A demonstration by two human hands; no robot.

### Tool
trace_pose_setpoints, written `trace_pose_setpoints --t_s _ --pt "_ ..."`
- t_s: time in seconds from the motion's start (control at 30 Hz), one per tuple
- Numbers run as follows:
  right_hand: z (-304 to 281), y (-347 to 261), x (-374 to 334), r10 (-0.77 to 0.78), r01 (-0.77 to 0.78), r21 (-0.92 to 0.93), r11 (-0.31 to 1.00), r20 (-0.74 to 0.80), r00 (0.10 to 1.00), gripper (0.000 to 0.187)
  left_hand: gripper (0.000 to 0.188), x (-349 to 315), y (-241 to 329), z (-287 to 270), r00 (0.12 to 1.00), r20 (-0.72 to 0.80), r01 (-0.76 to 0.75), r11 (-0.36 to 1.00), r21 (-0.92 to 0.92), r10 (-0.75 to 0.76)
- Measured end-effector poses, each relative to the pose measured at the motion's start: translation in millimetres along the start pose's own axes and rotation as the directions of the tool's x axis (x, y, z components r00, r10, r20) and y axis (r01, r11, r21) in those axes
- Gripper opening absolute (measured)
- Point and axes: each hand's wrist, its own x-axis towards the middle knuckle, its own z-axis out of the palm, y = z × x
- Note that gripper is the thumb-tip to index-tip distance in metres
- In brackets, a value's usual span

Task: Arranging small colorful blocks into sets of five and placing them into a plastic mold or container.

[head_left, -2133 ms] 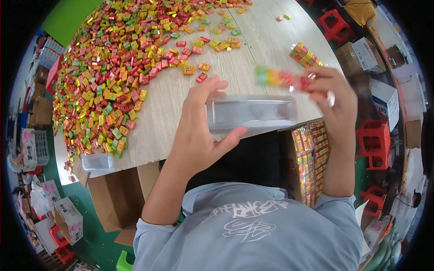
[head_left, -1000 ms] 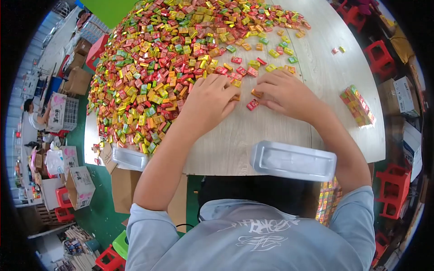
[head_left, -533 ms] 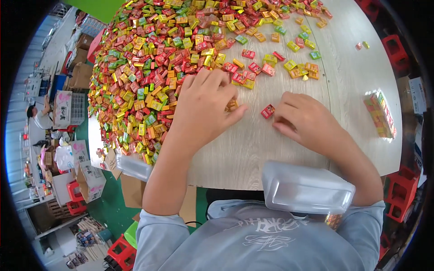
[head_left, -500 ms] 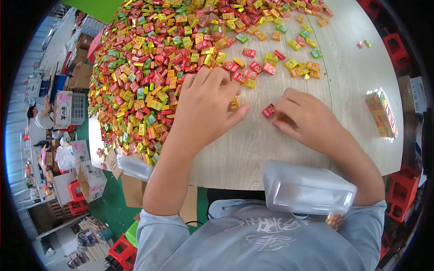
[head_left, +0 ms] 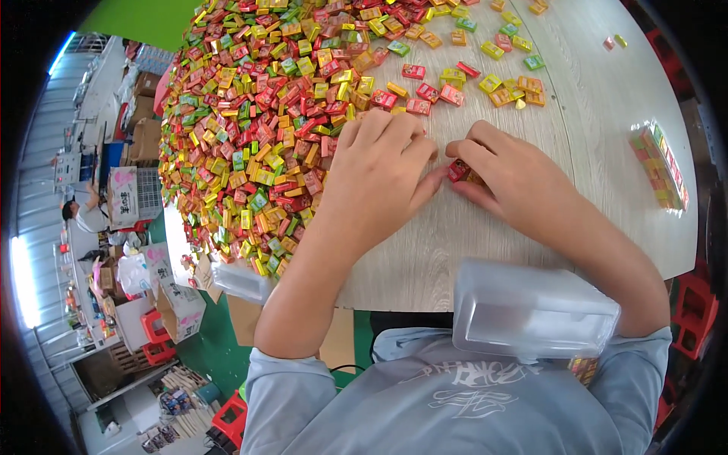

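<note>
My right hand (head_left: 523, 178) is closed around small wrapped sweets; a red sweet (head_left: 458, 170) shows between its thumb and fingers. Close beside it, my left hand (head_left: 383, 171) has its fingers curled down at the edge of the big heap of sweets (head_left: 258, 129). Its thumb points at the red sweet, and whether they touch I cannot tell. Whatever lies under the left fingers is hidden. Just beyond both hands are loose red sweets (head_left: 451, 95) and several yellow and orange ones (head_left: 500, 97).
A clear plastic container (head_left: 535, 311) is at the table's near edge, below my right forearm. Another clear container (head_left: 241, 282) sits left of my left arm. A filled clear pack of sweets (head_left: 658, 168) stands on the table (head_left: 607, 205) at the right. Red stools (head_left: 694, 315) stand beyond.
My hands have come closer together. The red sweet that lay at my right fingertips is now in the right hand's grasp. My left hand has moved right, towards it.
</note>
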Motion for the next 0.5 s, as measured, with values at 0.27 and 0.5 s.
trace_pose_setpoints --t_s 0.27,0.5 --pt "-3.0 4.0 -1.9 -0.023 0.024 0.011 1.000 -0.037 0.999 0.024 0.017 -0.2 5.6 -1.9 1.000 0.016 0.011 0.996 0.085 -0.012" --pt "-13.4 20.0 -2.2 -0.082 0.080 0.074 0.994 0.024 0.996 0.024 0.020 0.2 4.4 2.4 0.992 0.026 -0.120 0.988 -0.096 0.123"
